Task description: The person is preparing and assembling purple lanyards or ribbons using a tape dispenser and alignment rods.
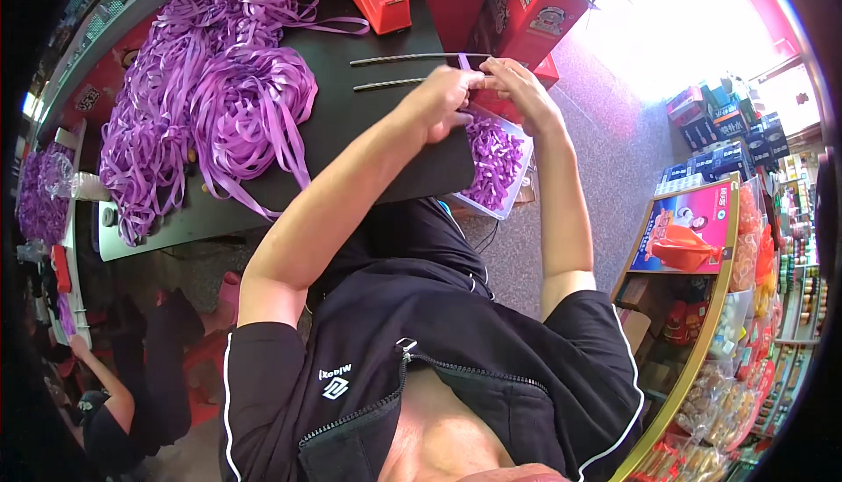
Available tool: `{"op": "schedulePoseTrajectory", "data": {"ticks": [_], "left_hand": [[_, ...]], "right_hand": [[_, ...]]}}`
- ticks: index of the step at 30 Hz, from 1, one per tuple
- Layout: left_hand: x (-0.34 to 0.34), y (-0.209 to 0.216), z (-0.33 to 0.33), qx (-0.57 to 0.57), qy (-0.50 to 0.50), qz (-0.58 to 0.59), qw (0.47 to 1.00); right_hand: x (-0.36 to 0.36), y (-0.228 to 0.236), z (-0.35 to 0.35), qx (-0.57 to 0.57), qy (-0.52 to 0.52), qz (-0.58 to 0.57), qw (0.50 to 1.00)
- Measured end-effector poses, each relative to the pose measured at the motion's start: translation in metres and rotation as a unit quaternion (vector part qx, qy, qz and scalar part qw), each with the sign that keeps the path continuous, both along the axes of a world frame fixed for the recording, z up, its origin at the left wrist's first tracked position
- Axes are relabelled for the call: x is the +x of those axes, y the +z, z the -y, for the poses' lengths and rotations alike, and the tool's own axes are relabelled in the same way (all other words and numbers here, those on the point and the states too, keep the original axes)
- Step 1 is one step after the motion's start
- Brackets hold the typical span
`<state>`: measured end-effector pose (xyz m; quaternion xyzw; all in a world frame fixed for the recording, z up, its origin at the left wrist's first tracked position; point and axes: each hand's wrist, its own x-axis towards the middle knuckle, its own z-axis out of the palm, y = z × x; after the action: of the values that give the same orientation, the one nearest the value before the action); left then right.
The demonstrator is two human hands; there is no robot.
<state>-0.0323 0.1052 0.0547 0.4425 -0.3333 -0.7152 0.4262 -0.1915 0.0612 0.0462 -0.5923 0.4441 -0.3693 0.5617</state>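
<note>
Two twisted metal rods [386, 85] stick out side by side over the dark table. A short purple ribbon [465, 61] crosses the far rod close to my fingers. Closed at the fingertips, my left hand [445, 100] is at the rods and pinches this ribbon. My right hand [524, 92] meets it from the right with bent, closed fingers; what lies between them is hidden. Below both hands a clear plastic bin [496, 210] holds a heap of short purple ribbon pieces [495, 162].
A big tangled pile of purple ribbon [210, 96] covers the left of the table [346, 149]. A red tape dispenser [379, 0] stands at the back. Red boxes [535, 13] stand beyond the rods. A glass display case [688, 228] is at right; another person [114, 394] sits lower left.
</note>
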Motion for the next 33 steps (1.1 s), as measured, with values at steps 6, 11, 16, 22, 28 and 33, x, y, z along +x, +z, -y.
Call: {"op": "schedulePoseTrajectory", "data": {"ticks": [6,11,16,22,28,33], "left_hand": [[-0.016,0.008,-0.003,0.094,0.096,-0.306,0.942],[-0.020,0.007,-0.002,0.051,0.141,-0.380,0.913],[-0.011,-0.010,0.003,0.000,0.120,-0.396,0.911],[-0.007,-0.017,0.007,-0.015,0.122,-0.410,0.904],[-0.010,-0.026,0.010,-0.027,0.102,-0.406,0.908],[-0.011,-0.014,0.001,-0.047,0.098,-0.419,0.901]], "right_hand": [[-0.005,0.000,0.008,0.068,0.037,0.009,0.997],[-0.005,-0.004,-0.012,0.090,-0.008,0.092,0.992],[-0.004,-0.012,0.001,-0.210,-0.039,-0.103,0.971],[0.061,0.062,0.028,-0.324,-0.040,-0.195,0.925],[0.136,0.048,0.123,-0.177,0.030,-0.147,0.973],[0.161,0.052,0.150,0.049,0.025,-0.180,0.982]]}}
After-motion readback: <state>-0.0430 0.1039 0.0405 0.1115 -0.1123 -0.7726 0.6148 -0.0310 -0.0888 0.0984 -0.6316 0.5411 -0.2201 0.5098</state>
